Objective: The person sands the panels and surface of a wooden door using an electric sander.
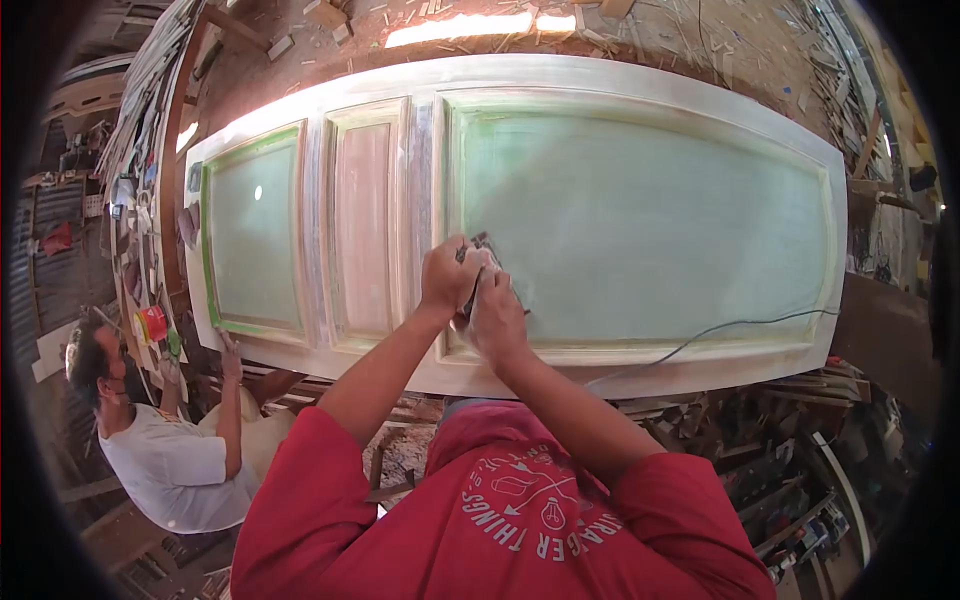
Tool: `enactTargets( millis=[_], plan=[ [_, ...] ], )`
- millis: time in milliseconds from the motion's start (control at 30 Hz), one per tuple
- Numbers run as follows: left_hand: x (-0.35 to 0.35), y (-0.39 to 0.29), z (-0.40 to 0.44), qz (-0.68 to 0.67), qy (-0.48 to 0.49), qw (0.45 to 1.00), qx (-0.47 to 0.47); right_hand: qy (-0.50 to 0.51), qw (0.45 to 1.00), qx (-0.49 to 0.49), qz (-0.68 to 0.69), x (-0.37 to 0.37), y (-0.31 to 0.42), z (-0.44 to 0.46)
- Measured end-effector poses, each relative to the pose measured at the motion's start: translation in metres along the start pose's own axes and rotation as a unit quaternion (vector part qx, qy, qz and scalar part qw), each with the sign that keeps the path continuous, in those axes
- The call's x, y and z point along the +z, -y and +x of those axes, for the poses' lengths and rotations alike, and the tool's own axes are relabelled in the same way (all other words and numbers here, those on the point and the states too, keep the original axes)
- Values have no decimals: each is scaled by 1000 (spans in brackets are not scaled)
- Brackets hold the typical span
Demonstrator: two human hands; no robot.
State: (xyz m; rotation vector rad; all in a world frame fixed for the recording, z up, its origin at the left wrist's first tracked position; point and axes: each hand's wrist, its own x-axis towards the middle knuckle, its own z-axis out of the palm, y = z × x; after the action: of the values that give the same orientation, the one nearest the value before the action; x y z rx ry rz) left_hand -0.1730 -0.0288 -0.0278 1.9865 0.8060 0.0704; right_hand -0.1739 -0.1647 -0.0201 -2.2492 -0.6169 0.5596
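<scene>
Both my hands are closed around a dark hand-held sander [482, 241], which is mostly hidden by my fingers. My left hand [448, 275] wraps its upper left side, while my right hand [497, 315] grips it from the lower right. The tool rests near the left end of the large pale green panel of a wooden door [640, 74], which lies flat before me. Whitish dust shows on my fingers. A dark cord [715, 328] crosses the door's lower right part and passes behind my right forearm.
A co-worker [170, 450] in a white shirt sits at the door's left end, a hand near its edge. A red can [150, 324] stands beside them. Wood scraps litter the floor beyond the door. Tools and timber [800, 520] lie at lower right.
</scene>
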Motion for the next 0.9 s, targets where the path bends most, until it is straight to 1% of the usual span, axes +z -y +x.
enactTargets(
  millis=[133, 200, 367, 433, 533, 633, 733, 833, 900],
  plan=[
    [-1, 9, -3, 1, 11, 1000, 6, -51, 998, -44, 11, 8, -1, -10],
    [-3, 6, 10, 11, 19, 1000, 21, -71, 997, -28, 15, 16, 0, 3],
    [-16, -10, 87, 57, 47, 994, 79, -107, 992, 33, 51, 21, 19, 67],
    [-16, -11, 120, 85, 32, 990, 107, -115, 990, 60, 56, 12, 32, 97],
    [-18, -21, 169, 127, 40, 986, 103, -138, 986, 55, 70, 11, 37, 141],
    [-18, -30, 212, 156, 31, 981, 107, -120, 987, 89, 49, -3, 48, 180],
    [-21, -39, 242, 158, 28, 981, 107, -105, 988, 105, 33, -14, 56, 208],
    [-21, -43, 251, 158, 26, 980, 118, -87, 988, 121, 35, -17, 59, 219],
    [-22, -40, 244, 161, 43, 980, 106, -101, 987, 116, 40, -13, 60, 211]
  ],
)
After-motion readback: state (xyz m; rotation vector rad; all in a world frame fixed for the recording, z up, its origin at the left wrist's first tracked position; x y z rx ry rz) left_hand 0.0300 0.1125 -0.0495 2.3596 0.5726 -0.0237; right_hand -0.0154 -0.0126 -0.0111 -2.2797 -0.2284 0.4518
